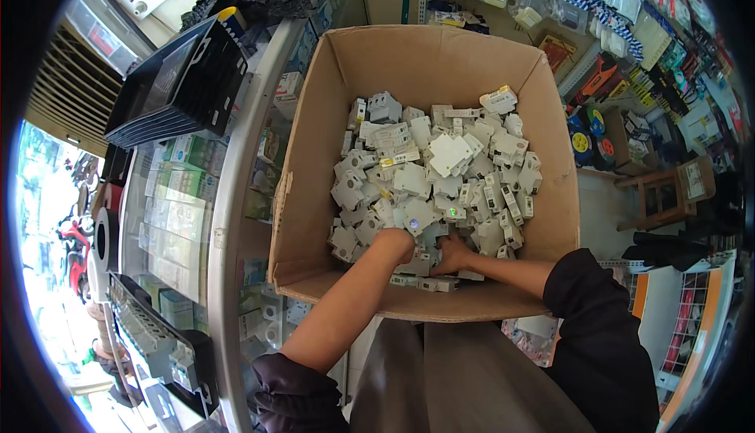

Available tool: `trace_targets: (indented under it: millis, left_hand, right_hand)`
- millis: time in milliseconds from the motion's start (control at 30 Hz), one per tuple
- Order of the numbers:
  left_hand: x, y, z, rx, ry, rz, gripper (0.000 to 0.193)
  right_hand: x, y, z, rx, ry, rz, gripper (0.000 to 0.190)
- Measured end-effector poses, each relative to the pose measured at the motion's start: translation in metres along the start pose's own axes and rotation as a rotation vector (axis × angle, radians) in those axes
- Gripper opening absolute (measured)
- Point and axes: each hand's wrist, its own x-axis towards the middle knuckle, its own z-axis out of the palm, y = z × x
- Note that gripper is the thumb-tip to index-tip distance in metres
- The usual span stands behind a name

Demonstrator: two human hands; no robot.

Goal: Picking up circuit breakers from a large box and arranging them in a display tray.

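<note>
A large open cardboard box point(439, 58) stands in front of me, heaped with loose white miniature circuit breakers point(451, 153). Both my arms reach over its near wall into the pile. At the near side of the heap my left hand point(402, 245) bends down among the breakers, its fingers hidden from view. Just to its right, my right hand point(453, 255) is low in the heap, thumb and fingers against breakers; whether it grips one I cannot tell. A few breakers point(437, 284) lie by the near wall below my hands.
Along the left runs a metal-framed glass display case point(227, 220), with stacked black trays point(183, 85) on top. A rack of breakers point(156, 338) sits lower left. Packaged goods point(613, 8) hang at upper right, above a wooden stool point(657, 200). A wire-grid stand point(687, 321) is lower right.
</note>
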Motion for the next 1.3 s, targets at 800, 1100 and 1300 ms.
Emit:
trace_targets:
  millis: [800, 1100, 1300]
  left_hand:
    - [-0.002, 0.004, -0.003, -0.034, -0.043, 0.05, 0.024]
    - [0.005, 0.004, -0.003, 0.043, -0.063, 0.102, 0.022]
    - [0.012, 0.0, 0.002, 0.07, -0.015, 0.136, 0.015]
  right_hand:
    - [-0.04, -0.03, -0.029, -0.162, 0.122, -0.163, 0.06]
    - [-0.026, -0.019, -0.02, -0.043, 0.109, -0.207, 0.063]
    - [-0.016, -0.024, -0.019, -0.273, 0.127, -0.239, 0.06]
